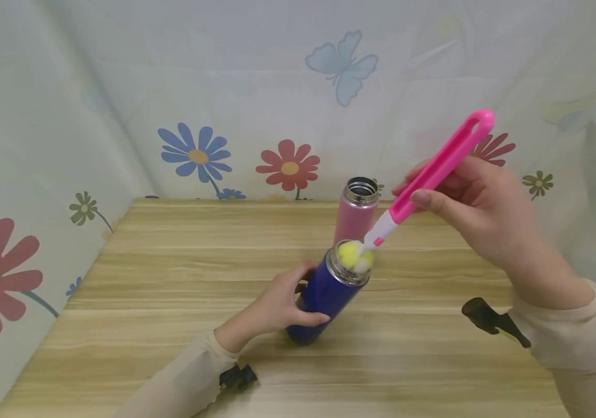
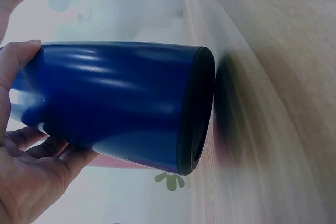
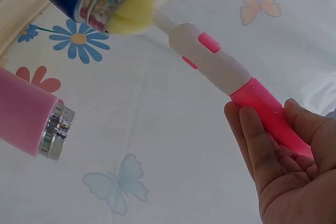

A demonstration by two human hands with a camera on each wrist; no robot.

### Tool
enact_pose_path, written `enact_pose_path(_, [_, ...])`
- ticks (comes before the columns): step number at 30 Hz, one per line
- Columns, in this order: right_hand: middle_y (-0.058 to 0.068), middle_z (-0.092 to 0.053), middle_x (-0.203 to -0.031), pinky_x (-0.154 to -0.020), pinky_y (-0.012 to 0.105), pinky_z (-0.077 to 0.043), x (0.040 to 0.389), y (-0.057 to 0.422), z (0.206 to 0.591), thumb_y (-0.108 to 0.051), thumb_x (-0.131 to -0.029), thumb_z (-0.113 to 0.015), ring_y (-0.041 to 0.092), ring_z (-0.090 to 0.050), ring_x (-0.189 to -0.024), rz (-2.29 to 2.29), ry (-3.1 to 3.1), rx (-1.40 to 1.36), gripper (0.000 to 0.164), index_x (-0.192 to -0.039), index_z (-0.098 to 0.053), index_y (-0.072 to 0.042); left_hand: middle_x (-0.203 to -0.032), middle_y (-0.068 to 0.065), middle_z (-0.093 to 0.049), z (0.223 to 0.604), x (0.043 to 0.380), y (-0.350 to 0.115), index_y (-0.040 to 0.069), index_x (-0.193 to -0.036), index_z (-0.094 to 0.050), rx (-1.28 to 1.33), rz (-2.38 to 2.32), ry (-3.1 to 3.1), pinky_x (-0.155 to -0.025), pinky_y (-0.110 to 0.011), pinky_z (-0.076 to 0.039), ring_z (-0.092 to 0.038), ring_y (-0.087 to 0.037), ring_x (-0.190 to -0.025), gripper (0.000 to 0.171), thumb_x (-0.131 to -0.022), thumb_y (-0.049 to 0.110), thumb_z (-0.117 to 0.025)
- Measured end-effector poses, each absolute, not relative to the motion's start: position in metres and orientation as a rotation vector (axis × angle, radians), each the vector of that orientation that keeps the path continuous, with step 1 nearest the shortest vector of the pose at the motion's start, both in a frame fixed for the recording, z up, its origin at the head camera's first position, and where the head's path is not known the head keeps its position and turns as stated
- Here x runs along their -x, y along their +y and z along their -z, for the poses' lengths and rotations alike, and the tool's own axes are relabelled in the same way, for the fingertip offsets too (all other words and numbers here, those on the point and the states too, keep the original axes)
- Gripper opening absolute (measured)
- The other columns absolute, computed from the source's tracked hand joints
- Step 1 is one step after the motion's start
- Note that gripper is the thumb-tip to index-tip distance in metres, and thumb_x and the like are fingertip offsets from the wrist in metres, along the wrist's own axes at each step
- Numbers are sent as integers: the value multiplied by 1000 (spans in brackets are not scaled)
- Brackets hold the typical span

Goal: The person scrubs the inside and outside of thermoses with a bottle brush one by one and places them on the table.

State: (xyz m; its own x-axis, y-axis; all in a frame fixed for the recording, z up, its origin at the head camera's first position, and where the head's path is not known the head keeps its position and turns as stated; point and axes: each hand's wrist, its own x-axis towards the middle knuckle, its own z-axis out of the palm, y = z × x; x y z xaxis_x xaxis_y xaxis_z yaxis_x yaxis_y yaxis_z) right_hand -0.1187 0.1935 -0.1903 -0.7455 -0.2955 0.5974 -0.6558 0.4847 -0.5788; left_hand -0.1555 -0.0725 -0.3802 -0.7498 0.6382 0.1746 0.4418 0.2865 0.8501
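Note:
My left hand grips a dark blue bottle, thumb on one side and fingers round the other. The bottle leans to the right with its open steel mouth up; in the left wrist view its black base shows close to the tabletop. My right hand pinches the pink handle of a bottle brush between thumb and fingers. The brush's yellow and white sponge head sits in the blue bottle's mouth, partly sticking out. Its lower part is hidden inside.
Behind the blue bottle a pink bottle stands upright and uncapped. Both are on a wood-grain table. A white curtain printed with flowers and butterflies hangs behind and at the left. Dark straps with devices are on both wrists.

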Motion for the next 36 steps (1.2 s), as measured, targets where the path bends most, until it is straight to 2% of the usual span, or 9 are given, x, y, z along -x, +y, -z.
enact_pose_path(7, [-10, -74, -92, -72, 14, -56, 123, 199, 192, 11, -83, -65, 4, -72, -83, -1242, -2242, -846, 21, -104, -64, 8, -132, -12, -57, 381, 156, -72, 7, -137, -42, -1008, -1459, 2351, -97, -41, -52, -59, -27, -115, 78, -72, 22, -83])
enact_pose_path(24, [-12, -73, -92, -70, 14, -56, 117, 191, 194, 7, -83, -67, 4, -71, -76, -1132, -2347, -841, 26, -108, -64, 1, -130, -13, -58, 379, 156, -73, 6, -135, -42, -1031, -1445, 2369, -94, -40, -54, -60, -27, -113, 78, -70, 21, -84])
enact_pose_path(27, [-14, -72, -92, -64, 13, -54, 117, 188, 201, 6, -82, -69, 4, -67, -69, -1148, -2356, -841, 27, -108, -65, -1, -129, -13, -58, 379, 156, -74, 6, -135, -42, -1029, -1441, 2367, -95, -40, -53, -60, -27, -113, 79, -70, 21, -84])
enact_pose_path(31, [-6, -74, -90, -58, 16, -52, 119, 185, 215, 3, -82, -70, 6, -63, -63, -1173, -2419, -841, 24, -105, -66, -3, -129, -13, -58, 380, 155, -73, 6, -136, -42, -1032, -1431, 2365, -95, -40, -53, -60, -27, -114, 79, -70, 22, -84])
enact_pose_path(34, [5, -74, -90, -59, 18, -54, 122, 182, 227, 1, -83, -70, 6, -64, -65, -1203, -2473, -862, 21, -104, -66, -2, -130, -13, -58, 380, 155, -73, 6, -136, -42, -1021, -1430, 2363, -95, -40, -53, -59, -27, -114, 80, -70, 22, -84])
enact_pose_path(36, [7, -74, -89, -61, 20, -55, 123, 181, 234, -2, -84, -70, 6, -64, -65, -1210, -2509, -858, 19, -103, -66, -2, -130, -13, -58, 379, 156, -72, 6, -136, -42, -1013, -1426, 2366, -95, -40, -53, -59, -27, -114, 80, -71, 23, -84])
